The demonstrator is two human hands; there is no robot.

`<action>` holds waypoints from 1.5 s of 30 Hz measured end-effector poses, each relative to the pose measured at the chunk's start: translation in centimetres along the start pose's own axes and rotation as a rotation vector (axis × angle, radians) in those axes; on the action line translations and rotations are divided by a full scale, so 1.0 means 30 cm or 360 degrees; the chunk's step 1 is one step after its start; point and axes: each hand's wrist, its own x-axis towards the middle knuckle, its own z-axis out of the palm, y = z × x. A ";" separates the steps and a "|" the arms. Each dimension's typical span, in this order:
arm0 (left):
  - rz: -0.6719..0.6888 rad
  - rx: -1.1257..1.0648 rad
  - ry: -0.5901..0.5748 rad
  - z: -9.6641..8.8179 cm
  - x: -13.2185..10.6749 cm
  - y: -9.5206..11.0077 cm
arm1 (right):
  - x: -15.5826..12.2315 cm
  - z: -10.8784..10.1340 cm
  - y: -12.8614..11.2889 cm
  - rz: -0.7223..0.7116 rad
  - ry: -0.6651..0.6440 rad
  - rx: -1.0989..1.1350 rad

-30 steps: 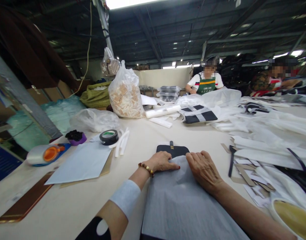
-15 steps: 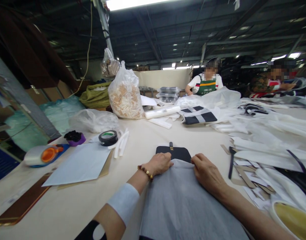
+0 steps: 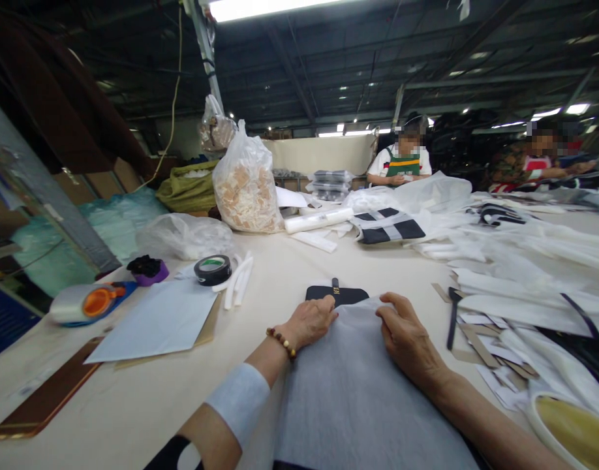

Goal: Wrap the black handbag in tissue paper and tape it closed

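A thin, see-through white sheet [image 3: 363, 391] lies over a dark piece, perhaps a bag, on the table in front of me. Beyond its far edge shows a black flap [image 3: 348, 295] with a short strap and a small gold-coloured fitting. My left hand [image 3: 307, 324], wearing a bead bracelet, is closed at the sheet's far left edge beside the flap. At the far right corner, my right hand [image 3: 410, 336] pinches the sheet between thumb and fingers. Most of the dark piece is covered by the sheet.
On the left lie black tape [image 3: 212, 269], a pale blue sheet [image 3: 157, 320], a clear tape roll [image 3: 84, 303] and a brown strip [image 3: 49, 391]. Scraps [image 3: 495, 352] and a yellowish bowl [image 3: 573, 424] are on the right. A stuffed clear bag [image 3: 248, 183] stands behind; two people work across the table.
My right hand has drawn the sheet's right corner slightly up and over the flap, covering more of its right side. My left hand stays nearly in place.
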 end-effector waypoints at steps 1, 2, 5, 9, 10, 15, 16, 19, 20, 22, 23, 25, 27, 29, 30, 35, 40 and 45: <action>-0.0001 -0.0008 0.0009 -0.001 -0.003 0.001 | 0.000 0.000 0.000 0.0011 -0.0034 -0.0011; -0.0002 -0.0017 0.0015 -0.002 -0.005 0.003 | 0.001 0.000 0.001 0.0027 -0.0082 -0.0023; -0.0017 -0.0037 0.0004 -0.002 -0.004 0.005 | 0.004 0.008 0.005 0.0118 -0.0284 -0.0059; -0.0050 -0.0059 -0.0087 -0.008 0.015 0.008 | 0.008 0.025 0.008 0.0253 -0.0584 -0.0099; -0.0062 -0.0062 -0.0115 -0.011 0.021 0.009 | 0.009 0.027 0.007 0.0272 -0.0649 -0.0105; -0.0088 -0.0080 -0.0283 -0.028 0.065 0.014 | 0.020 0.020 -0.011 0.0334 -0.0875 -0.0128; -0.0073 -0.0086 -0.0323 -0.029 0.076 0.015 | 0.022 0.017 -0.015 0.0344 -0.0903 -0.0134; -0.0035 -0.0090 -0.0450 -0.030 0.104 0.018 | 0.028 0.008 -0.028 0.0363 -0.0970 -0.0145; -0.0031 -0.0087 -0.0489 -0.029 0.112 0.020 | 0.029 0.006 -0.031 0.0367 -0.0987 -0.0146; -0.0036 -0.0079 -0.0550 -0.027 0.121 0.023 | 0.030 0.001 -0.037 0.0377 -0.1015 -0.0145; -0.0040 -0.0080 -0.0572 -0.025 0.123 0.025 | 0.030 0.000 -0.039 0.0382 -0.1025 -0.0144; -0.0051 -0.0093 -0.0595 -0.024 0.122 0.032 | 0.030 -0.002 -0.042 0.0392 -0.1040 -0.0142; -0.0079 -0.0104 -0.0605 -0.026 0.119 0.041 | 0.029 -0.002 -0.043 0.0399 -0.1048 -0.0142; -0.0127 -0.0106 -0.0613 -0.033 0.115 0.052 | 0.028 0.001 -0.043 0.0403 -0.1049 -0.0144; -0.0152 -0.0107 -0.0617 -0.038 0.114 0.057 | 0.027 0.003 -0.042 0.0405 -0.1048 -0.0145; -0.0169 -0.0190 -0.0648 -0.076 0.112 0.062 | 0.023 0.010 -0.038 0.0396 -0.1042 -0.0144; -0.0101 -0.0257 -0.0648 -0.101 0.120 0.060 | 0.018 0.010 -0.038 0.0378 -0.1027 -0.0145; -0.0120 -0.0233 -0.0590 -0.067 0.150 0.045 | 0.013 0.011 -0.036 0.0392 -0.1007 -0.0144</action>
